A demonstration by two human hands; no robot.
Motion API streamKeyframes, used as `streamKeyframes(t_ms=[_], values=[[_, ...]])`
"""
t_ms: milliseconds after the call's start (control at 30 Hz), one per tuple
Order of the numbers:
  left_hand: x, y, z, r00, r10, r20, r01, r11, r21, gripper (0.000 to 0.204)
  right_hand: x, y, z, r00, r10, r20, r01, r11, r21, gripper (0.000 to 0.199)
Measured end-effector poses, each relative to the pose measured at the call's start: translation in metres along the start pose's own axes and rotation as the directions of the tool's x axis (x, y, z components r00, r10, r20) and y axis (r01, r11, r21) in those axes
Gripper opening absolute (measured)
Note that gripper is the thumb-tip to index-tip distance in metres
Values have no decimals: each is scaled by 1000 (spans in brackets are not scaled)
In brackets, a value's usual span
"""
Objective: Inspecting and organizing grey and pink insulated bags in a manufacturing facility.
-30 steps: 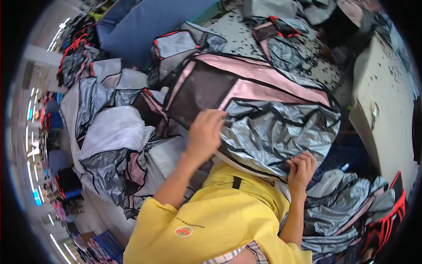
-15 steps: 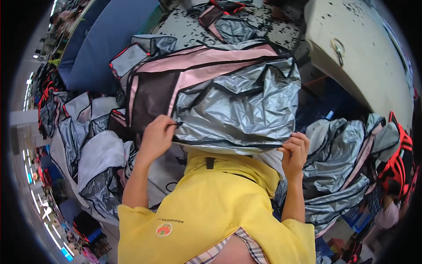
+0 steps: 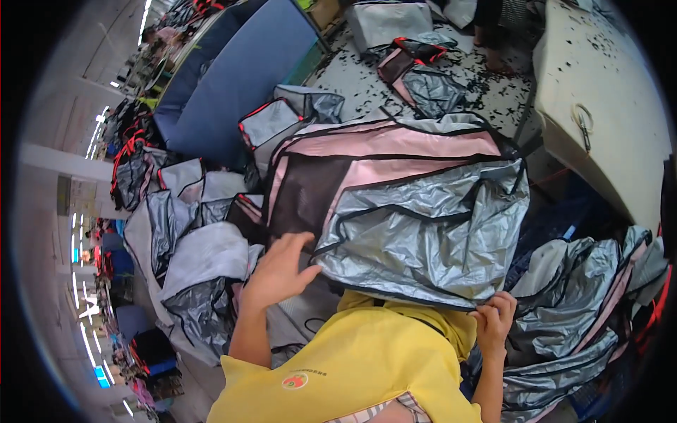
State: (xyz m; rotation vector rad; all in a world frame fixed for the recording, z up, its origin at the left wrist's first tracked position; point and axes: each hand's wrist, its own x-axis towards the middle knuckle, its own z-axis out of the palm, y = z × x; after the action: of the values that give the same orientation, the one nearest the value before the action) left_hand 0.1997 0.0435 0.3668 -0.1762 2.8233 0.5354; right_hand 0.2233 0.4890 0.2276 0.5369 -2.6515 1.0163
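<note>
A large sewn fabric bag [image 3: 423,222] lies spread in front of my body, with crinkled silver lining, pink panels, a dark brown panel and black binding along its seams. My right hand [image 3: 496,317] is closed on its near right corner, fingers and thumb pinching the bound edge. Beside its near left corner is my left hand [image 3: 282,269], fingers and thumb apart with nothing between them. The fingertips are close to the dark panel; whether they touch it I cannot tell.
More silver-lined bags are heaped at left [image 3: 204,261] and right [image 3: 571,296]. A blue padded panel [image 3: 233,84] stands at far left. On the pale table [image 3: 599,92] at right lie scissors [image 3: 584,130]. Black scraps litter the floor [image 3: 352,77]; a person's foot [image 3: 499,67] shows beyond.
My left hand has let go of the bag's near edge and opened. My right hand keeps its pinch at the corner. The whole view has shifted, so things appear lower and further right.
</note>
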Motion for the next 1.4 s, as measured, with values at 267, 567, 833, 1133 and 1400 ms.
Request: streamKeyframes(t_ms=[267, 567, 833, 1133, 1400], values=[[123, 51, 18, 848, 531, -8, -530, 846, -48, 29, -4, -1, -7, 999, 23, 48, -22, 1000, -14, 30], [82, 39, 48, 691, 445, -570, -461, 878, 128, 16, 25, -19, -21, 990, 36, 135, -34, 999, -21, 29], [71, 38, 72, 670, 483, -564, -537, 840, 82, 17, 179, 2, -7, 963, 166, -210, -186, 980, -76, 29], [75, 42, 91, 900, 349, -260, -405, 891, -205, 17, 207, 67, -17, 917, 372, -145, -372, 928, 28, 30], [100, 73, 116, 781, 614, 110, -623, 779, 69, 67, 193, -57, -60, 983, -44, 176, -44, 885, 464, 30]])
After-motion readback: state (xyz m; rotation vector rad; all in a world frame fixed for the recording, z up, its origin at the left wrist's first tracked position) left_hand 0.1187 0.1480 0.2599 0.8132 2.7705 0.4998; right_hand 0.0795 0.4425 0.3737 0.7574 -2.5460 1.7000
